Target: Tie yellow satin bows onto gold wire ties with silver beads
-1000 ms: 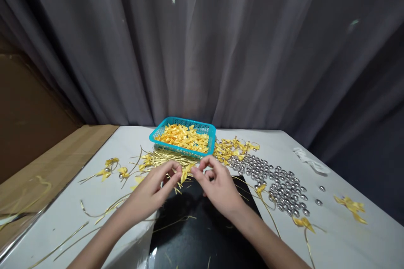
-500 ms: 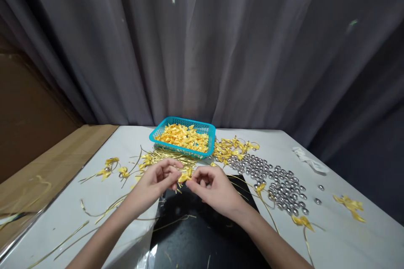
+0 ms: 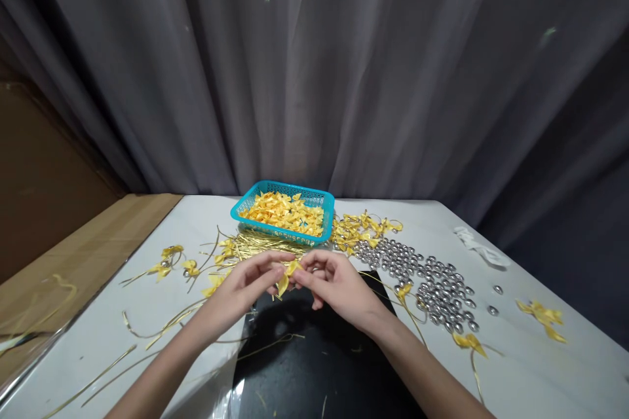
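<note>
My left hand and my right hand meet over the far edge of a black sheet, and together they pinch a small yellow ribbon bow between their fingertips. Both hands are closed on it. Just beyond the hands lies a bundle of thin gold wire ties. Behind that stands a teal plastic basket filled with yellow bows.
A spread of silver bells lies to the right on the white table. Finished bows with gold ties are heaped beside the basket; others lie scattered left and right. A grey curtain hangs behind. Brown cardboard borders the left.
Both hands stayed together over the black sheet, working the bow. The fingers have closed in tighter and the bow now hangs lower between them.
</note>
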A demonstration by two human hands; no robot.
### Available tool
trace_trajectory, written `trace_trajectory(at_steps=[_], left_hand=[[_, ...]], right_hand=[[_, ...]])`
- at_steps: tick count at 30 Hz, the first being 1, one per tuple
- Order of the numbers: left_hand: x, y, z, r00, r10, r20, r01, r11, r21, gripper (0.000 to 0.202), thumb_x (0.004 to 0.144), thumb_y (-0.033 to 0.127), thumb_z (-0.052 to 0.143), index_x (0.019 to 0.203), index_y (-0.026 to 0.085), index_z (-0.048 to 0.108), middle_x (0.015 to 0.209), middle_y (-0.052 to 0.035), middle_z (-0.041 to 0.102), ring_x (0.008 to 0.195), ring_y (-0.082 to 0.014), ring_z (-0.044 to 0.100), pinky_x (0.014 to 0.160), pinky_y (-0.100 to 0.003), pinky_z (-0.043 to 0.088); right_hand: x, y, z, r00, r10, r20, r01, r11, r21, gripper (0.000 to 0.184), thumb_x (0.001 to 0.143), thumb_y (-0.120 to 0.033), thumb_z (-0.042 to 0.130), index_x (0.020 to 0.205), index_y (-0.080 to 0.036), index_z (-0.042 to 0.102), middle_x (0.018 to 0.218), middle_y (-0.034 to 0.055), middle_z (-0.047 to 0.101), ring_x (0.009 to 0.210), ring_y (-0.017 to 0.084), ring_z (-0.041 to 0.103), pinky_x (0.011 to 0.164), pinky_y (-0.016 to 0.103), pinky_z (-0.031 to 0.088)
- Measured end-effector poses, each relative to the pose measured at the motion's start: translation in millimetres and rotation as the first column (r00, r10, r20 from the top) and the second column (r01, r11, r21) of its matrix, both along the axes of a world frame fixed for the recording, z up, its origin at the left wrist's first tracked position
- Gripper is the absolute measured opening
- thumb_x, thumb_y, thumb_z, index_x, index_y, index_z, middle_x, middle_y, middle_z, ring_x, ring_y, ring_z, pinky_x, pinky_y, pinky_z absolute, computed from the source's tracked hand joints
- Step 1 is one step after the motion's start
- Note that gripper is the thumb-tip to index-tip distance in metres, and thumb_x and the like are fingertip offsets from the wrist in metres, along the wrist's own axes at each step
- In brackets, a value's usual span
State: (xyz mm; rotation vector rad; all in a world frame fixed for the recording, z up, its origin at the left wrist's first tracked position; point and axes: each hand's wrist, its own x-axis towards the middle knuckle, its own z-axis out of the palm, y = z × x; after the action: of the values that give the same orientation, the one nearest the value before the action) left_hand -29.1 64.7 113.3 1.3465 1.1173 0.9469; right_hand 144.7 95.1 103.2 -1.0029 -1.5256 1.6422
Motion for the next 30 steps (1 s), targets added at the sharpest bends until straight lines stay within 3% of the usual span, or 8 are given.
trace_trajectory(at_steps=[4,11,19,22,25,27,30], left_hand=[[0,1,-3.0,1.0,-0.004,0.016,0.005,0.999,-0.037,0.021,0.073,0.034,0.066,0.087,0.018,0.064,0.079,-0.0021,0.069,0.079,-0.0171,0.061,0.074,-0.028,0.046],[-2,2,-3.8,0.998,0.057,0.003,-0.057,0.997,-0.054,0.024,0.074,0.041,0.065,0.08,0.019,0.061,0.067,0.0024,0.06,0.064,-0.0118,0.053,0.06,-0.022,0.041],[0,4,-5.7,1.0,-0.012,-0.003,0.012,1.0,-0.026,0.024,0.079,0.042,0.058,0.08,0.018,0.055,0.067,0.0018,0.058,0.064,-0.0122,0.051,0.058,-0.023,0.04],[-6,4,0.1,0.997,-0.016,-0.069,0.018,0.999,0.031,0.024,0.079,0.043,0.058,0.079,0.018,0.055,0.071,0.0014,0.054,0.066,-0.0123,0.05,0.056,-0.022,0.04],[-21,2,12.1,0.987,0.103,-0.121,-0.089,0.989,0.12,0.024,0.078,0.042,0.06,0.077,0.018,0.056,0.073,0.0016,0.052,0.064,-0.0115,0.048,0.054,-0.022,0.04],[-34,-1,21.8,0.973,0.213,-0.088,-0.196,0.966,0.167,0.024,0.076,0.042,0.062,0.076,0.018,0.057,0.069,0.0023,0.05,0.062,-0.011,0.048,0.055,-0.022,0.042],[-58,-8,35.7,0.942,0.333,-0.048,-0.315,0.924,0.216,0.019,0.074,0.036,0.066,0.079,0.018,0.061,0.068,0.0021,0.054,0.058,-0.0094,0.049,0.054,-0.021,0.043]], right_hand=[[-1,0,3.5,0.999,-0.016,0.045,0.017,0.999,-0.029,0.034,0.061,-0.038,0.076,0.069,-0.011,0.057,0.059,-0.0013,0.061,0.04,0.003,0.045,0.037,0.014,0.038],[-3,-2,5.8,0.998,-0.028,0.064,0.032,0.998,-0.058,0.035,0.056,-0.038,0.079,0.064,-0.012,0.057,0.056,-0.0016,0.061,0.038,0.002,0.044,0.035,0.013,0.035],[-2,-3,2.4,0.999,0.01,0.03,-0.009,0.999,-0.034,0.041,0.06,-0.047,0.075,0.068,-0.012,0.055,0.058,-0.001,0.06,0.038,0.003,0.044,0.037,0.015,0.036],[-3,-1,-3.5,0.99,0.013,0.139,-0.027,0.995,0.098,0.042,0.073,-0.055,0.061,0.072,-0.013,0.053,0.061,-0.0008,0.059,0.039,0.003,0.043,0.041,0.017,0.038],[-9,0,-15.4,0.961,-0.022,0.277,-0.047,0.97,0.239,0.038,0.085,-0.05,0.044,0.077,-0.014,0.053,0.066,0.0003,0.058,0.043,0.005,0.043,0.044,0.019,0.036],[-16,-3,-25.9,0.938,-0.024,0.347,-0.081,0.955,0.286,0.028,0.084,-0.04,0.049,0.076,-0.014,0.056,0.065,0.0,0.057,0.046,0.006,0.041,0.045,0.019,0.032],[-30,-15,-41.8,0.885,0.043,0.464,-0.232,0.904,0.358,0.009,0.077,-0.022,0.058,0.073,-0.015,0.062,0.067,0.0002,0.06,0.053,0.008,0.044,0.052,0.02,0.032]])
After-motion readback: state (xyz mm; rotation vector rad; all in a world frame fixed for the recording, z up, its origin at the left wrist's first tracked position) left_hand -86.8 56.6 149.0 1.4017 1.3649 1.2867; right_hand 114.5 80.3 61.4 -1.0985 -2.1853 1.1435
